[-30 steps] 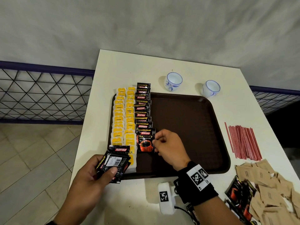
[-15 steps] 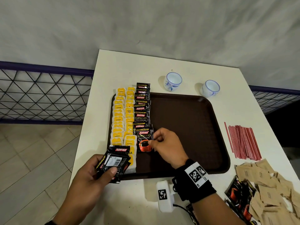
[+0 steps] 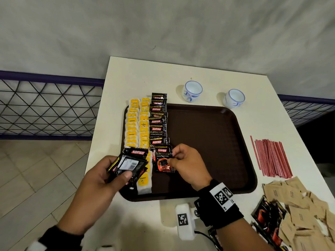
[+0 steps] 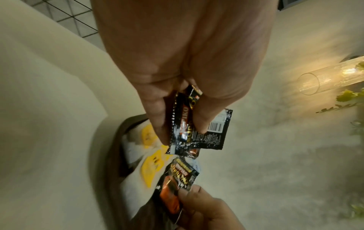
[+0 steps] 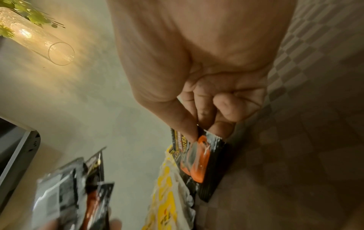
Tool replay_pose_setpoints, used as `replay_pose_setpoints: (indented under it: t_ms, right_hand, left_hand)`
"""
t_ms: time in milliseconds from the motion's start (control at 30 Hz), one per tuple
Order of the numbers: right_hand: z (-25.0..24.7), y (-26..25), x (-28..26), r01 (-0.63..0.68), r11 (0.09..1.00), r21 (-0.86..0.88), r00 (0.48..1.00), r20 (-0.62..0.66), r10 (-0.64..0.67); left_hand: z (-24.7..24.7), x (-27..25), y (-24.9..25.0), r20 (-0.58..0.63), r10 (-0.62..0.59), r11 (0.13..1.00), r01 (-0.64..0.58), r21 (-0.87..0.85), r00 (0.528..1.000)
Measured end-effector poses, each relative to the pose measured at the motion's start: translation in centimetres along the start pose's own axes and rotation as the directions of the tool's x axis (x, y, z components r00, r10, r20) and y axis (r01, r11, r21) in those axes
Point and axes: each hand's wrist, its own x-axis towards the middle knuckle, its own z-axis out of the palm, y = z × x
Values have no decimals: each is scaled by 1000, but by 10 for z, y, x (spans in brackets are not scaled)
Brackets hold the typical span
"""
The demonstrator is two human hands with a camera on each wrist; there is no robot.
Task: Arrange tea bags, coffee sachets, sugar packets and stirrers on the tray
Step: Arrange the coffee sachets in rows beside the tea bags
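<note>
White table (image 3: 137, 82) against a grey wall (image 3: 163, 24); mesh railing (image 3: 45, 105), tiled floor left. Brown tray (image 3: 208, 142) on it. Your right hand (image 3: 186, 163) pinches a coffee sachet (image 3: 163, 160) at the near end of the tray's sachet row; your left hand (image 3: 101, 180) grips a sachet stack (image 3: 128, 165), thumb on top.

head: high, looks forward and down over the whole brown tray (image 3: 208, 142) and white table (image 3: 137, 77) | left wrist: close, looks along left hand (image 4: 177, 62) | right wrist: close, looks along right hand (image 5: 197, 62) | shared: tray's near-left corner, yellow tea bags (image 3: 134, 127)
</note>
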Motion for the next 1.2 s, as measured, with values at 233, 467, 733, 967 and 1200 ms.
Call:
replay_pose_setpoints:
  t_ms: [233,467,733,967,1200]
  right_hand:
    - [-5,-2,-5,1,995,104,1000,29,-4]
    - [-43,-6,16,-88,934,346,993,-46,110]
    - [-47,-16,38,-234,912,338,968,172,185]
    - [-35,-15,48,-318,884,343,942,216,256]
    - [-36,-11,48,-361,822,441,930,240,279]
  left_hand:
    - [5,54,45,112,68,995,-75,60,991]
    - [12,101,60,195,-19,980,-21,198,981]
    - [26,116,56,227,-114,971,61,229,967]
    - [30,119,51,195,-113,963,59,264,974]
    - [31,118,49,182,-102,958,47,282,978]
